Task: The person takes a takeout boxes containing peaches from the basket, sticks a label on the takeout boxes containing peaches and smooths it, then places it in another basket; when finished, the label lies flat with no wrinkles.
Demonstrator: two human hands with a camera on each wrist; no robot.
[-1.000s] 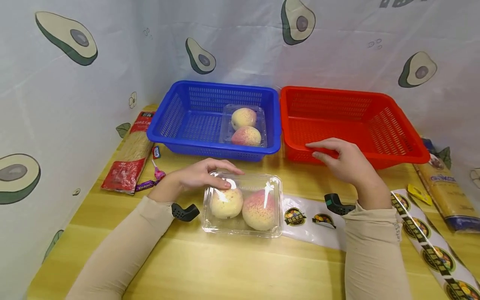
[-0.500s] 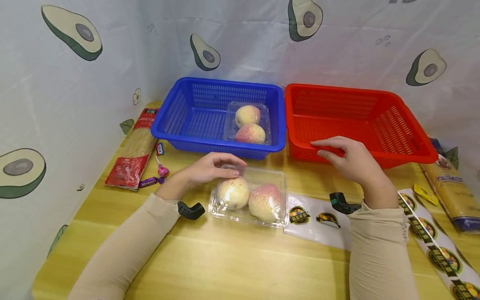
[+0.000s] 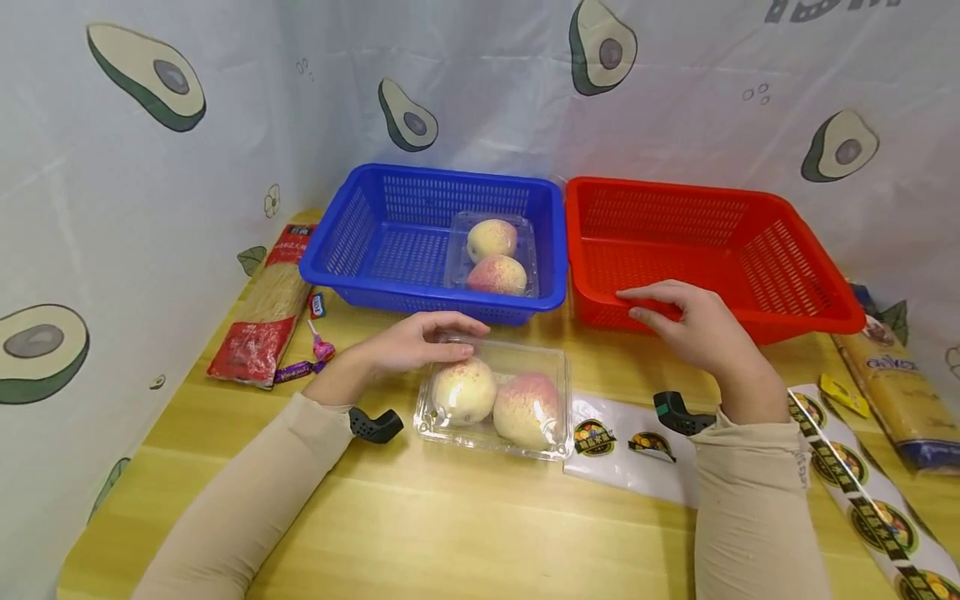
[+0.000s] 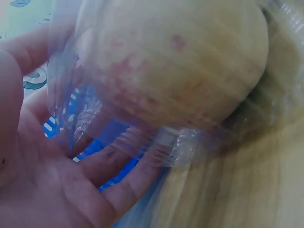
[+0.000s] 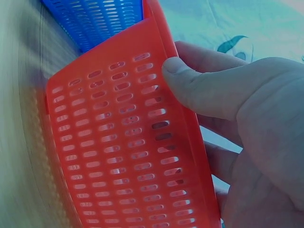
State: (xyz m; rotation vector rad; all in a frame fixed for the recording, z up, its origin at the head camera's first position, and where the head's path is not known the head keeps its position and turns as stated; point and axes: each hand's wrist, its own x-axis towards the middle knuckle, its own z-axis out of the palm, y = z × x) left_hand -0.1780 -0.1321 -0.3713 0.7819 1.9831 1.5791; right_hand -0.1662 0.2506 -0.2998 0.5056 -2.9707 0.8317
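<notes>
Gripping the far left corner of a clear box (image 3: 517, 357), the left hand (image 3: 420, 342) lays its thumb on the lid and curls its fingers beyond the far edge, so that the plastic is pinched between them. The governing relation is that of box to hand: the box lies right and near of the left fingers, its long axis running left to right with the right end slightly nearer; the left hand is the closer one. Two peaches (image 3: 465, 392) rest side by side along that axis. Whether the far edge is raised from the surface (image 3: 450, 533) cannot be told. Well apart, on the right, the right hand (image 3: 693, 323) pinches the near rim of the red basket (image 3: 795, 321), thumb outside and fingers over the inner side. The blue basket (image 3: 427, 292), holding a second clear box (image 3: 459, 250), stands beyond the first; a sticker sheet (image 3: 626, 475) lies just beside its right end.
</notes>
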